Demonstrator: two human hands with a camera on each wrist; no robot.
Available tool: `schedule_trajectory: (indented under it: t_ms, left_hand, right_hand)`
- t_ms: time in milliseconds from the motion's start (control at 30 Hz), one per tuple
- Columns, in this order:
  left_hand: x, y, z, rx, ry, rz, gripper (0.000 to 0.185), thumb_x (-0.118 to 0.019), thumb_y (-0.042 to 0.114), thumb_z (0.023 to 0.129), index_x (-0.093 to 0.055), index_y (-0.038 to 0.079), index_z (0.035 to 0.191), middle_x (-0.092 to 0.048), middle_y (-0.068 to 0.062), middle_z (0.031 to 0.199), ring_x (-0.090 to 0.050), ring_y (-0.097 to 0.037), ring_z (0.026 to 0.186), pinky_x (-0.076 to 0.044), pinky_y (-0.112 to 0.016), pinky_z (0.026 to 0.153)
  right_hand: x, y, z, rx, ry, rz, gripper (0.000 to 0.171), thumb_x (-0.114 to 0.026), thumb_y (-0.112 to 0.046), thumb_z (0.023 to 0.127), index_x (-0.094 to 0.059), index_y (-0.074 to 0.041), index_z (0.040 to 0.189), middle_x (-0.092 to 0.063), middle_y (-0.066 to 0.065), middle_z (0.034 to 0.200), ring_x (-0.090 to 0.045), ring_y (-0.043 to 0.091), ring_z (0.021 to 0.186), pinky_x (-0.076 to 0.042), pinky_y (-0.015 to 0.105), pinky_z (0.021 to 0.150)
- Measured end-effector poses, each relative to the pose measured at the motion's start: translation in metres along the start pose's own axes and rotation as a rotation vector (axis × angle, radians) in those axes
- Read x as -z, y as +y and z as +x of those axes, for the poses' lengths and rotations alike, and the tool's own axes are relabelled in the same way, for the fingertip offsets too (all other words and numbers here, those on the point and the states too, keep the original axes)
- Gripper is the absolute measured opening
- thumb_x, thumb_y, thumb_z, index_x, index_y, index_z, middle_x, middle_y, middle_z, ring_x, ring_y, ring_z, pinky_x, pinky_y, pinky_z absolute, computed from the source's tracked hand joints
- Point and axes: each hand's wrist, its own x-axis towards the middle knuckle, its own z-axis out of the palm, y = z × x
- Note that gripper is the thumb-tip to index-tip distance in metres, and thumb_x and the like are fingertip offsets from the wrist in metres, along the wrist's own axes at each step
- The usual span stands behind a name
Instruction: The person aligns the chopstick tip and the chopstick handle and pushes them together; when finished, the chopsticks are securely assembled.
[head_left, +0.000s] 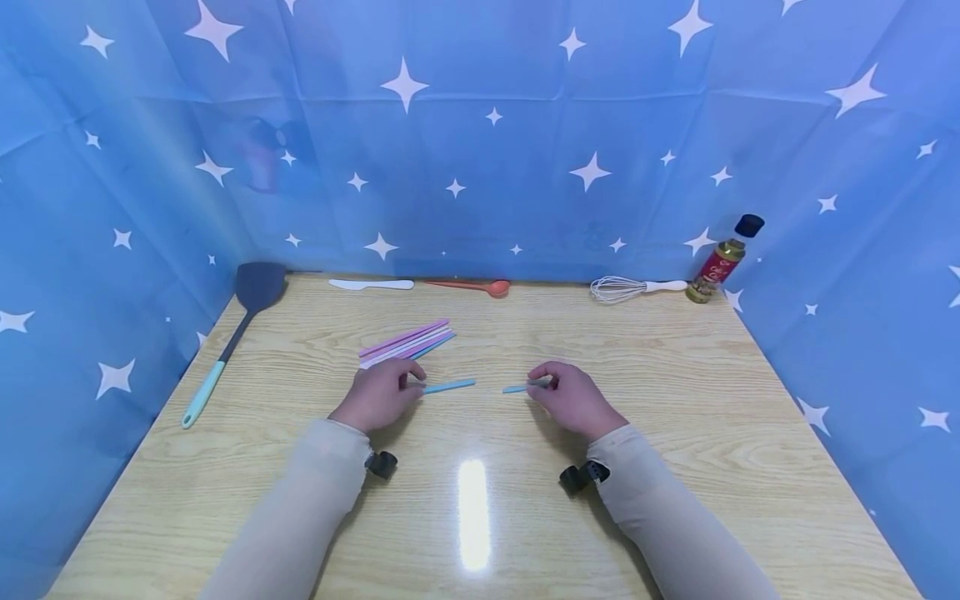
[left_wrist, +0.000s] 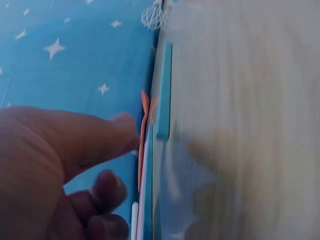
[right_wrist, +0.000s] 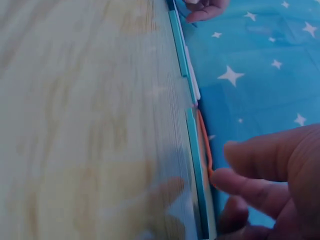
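Note:
In the head view, two short blue flat sticks lie on the table, apart from each other in one rough line. The left blue stick (head_left: 452,386) has its near end at the fingertips of my left hand (head_left: 381,395). My right hand (head_left: 572,400) hovers over the outer end of the right blue stick (head_left: 513,389), partly hiding it. Both wrist views show bent fingers apart from the sticks: a blue stick (left_wrist: 164,92) beside the left hand (left_wrist: 75,155), another blue stick (right_wrist: 197,170) beside the right hand (right_wrist: 275,170). Neither hand grips anything.
Behind my left hand lies a bundle of pink, white and blue sticks (head_left: 405,343). Along the back edge are a white knife (head_left: 371,284), an orange spoon (head_left: 495,288), a whisk (head_left: 618,289) and an oil bottle (head_left: 716,267). A spatula (head_left: 232,337) lies at left.

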Motion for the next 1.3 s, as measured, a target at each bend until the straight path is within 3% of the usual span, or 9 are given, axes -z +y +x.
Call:
schedule_trajectory:
  t_ms: [167, 433, 533, 700, 867, 1033, 1300]
  left_hand:
    - [-0.004, 0.007, -0.001, -0.009, -0.061, 0.036, 0.024, -0.074, 0.020, 0.098, -0.076, 0.019, 0.122, -0.057, 0.003, 0.076, -0.050, -0.015, 0.070, -0.036, -0.038, 0.078]
    - [-0.009, 0.015, -0.002, 0.032, -0.033, 0.036, 0.005, -0.076, 0.016, 0.094, -0.072, 0.018, 0.097, -0.059, 0.003, 0.075, -0.052, -0.016, 0.069, -0.040, -0.035, 0.069]
    - [-0.011, 0.017, -0.002, 0.042, -0.015, 0.057, 0.010, -0.076, 0.014, 0.094, -0.068, 0.019, 0.089, -0.059, 0.004, 0.074, -0.052, -0.016, 0.069, -0.040, -0.036, 0.073]
    - [-0.010, 0.019, -0.004, 0.036, -0.006, 0.077, 0.013, -0.073, 0.012, 0.095, -0.066, 0.019, 0.086, -0.058, 0.004, 0.074, -0.051, -0.016, 0.070, -0.040, -0.039, 0.078]
    - [-0.011, 0.018, -0.003, 0.018, -0.006, 0.003, 0.008, -0.071, 0.012, 0.097, -0.068, 0.017, 0.090, -0.057, 0.002, 0.078, -0.051, -0.017, 0.072, -0.042, -0.035, 0.073]
    - [-0.012, 0.017, -0.001, -0.030, 0.040, -0.075, 0.005, -0.067, 0.009, 0.096, -0.070, 0.013, 0.094, -0.055, 0.001, 0.078, -0.050, -0.016, 0.072, -0.044, -0.033, 0.072]
    - [-0.015, 0.013, 0.002, -0.085, 0.077, -0.126, 0.006, -0.067, 0.008, 0.098, -0.070, 0.012, 0.095, -0.054, 0.002, 0.079, -0.048, -0.014, 0.072, -0.042, -0.031, 0.071]
  right_hand:
    - [0.002, 0.004, 0.002, -0.015, -0.006, -0.090, 0.029, -0.071, -0.020, 0.098, -0.072, -0.011, 0.126, -0.070, 0.009, 0.105, -0.056, 0.021, 0.080, -0.046, 0.033, 0.069]
    - [0.003, 0.000, -0.001, -0.010, -0.028, -0.140, 0.010, -0.073, -0.011, 0.094, -0.071, -0.011, 0.103, -0.055, 0.002, 0.072, -0.050, 0.019, 0.063, -0.043, 0.033, 0.060]
    - [0.003, -0.004, -0.003, -0.012, -0.037, -0.168, 0.004, -0.073, -0.010, 0.094, -0.069, -0.011, 0.095, -0.058, 0.001, 0.075, -0.051, 0.019, 0.066, -0.043, 0.032, 0.061]
    - [0.000, -0.004, -0.003, -0.009, -0.055, -0.194, 0.009, -0.071, -0.010, 0.097, -0.068, -0.011, 0.089, -0.063, 0.002, 0.084, -0.054, 0.020, 0.075, -0.044, 0.033, 0.069]
    - [-0.003, -0.002, -0.001, 0.055, -0.068, -0.186, 0.009, -0.068, -0.011, 0.100, -0.067, -0.011, 0.090, -0.061, 0.003, 0.086, -0.054, 0.019, 0.077, -0.045, 0.033, 0.071]
    - [-0.004, -0.002, -0.001, 0.115, -0.051, -0.142, 0.007, -0.066, -0.011, 0.101, -0.066, -0.010, 0.094, -0.061, 0.002, 0.087, -0.055, 0.018, 0.080, -0.046, 0.035, 0.074]
    - [-0.004, -0.006, -0.002, 0.173, -0.032, -0.087, 0.006, -0.066, -0.009, 0.102, -0.065, -0.008, 0.095, -0.060, 0.002, 0.083, -0.054, 0.017, 0.076, -0.046, 0.035, 0.071]
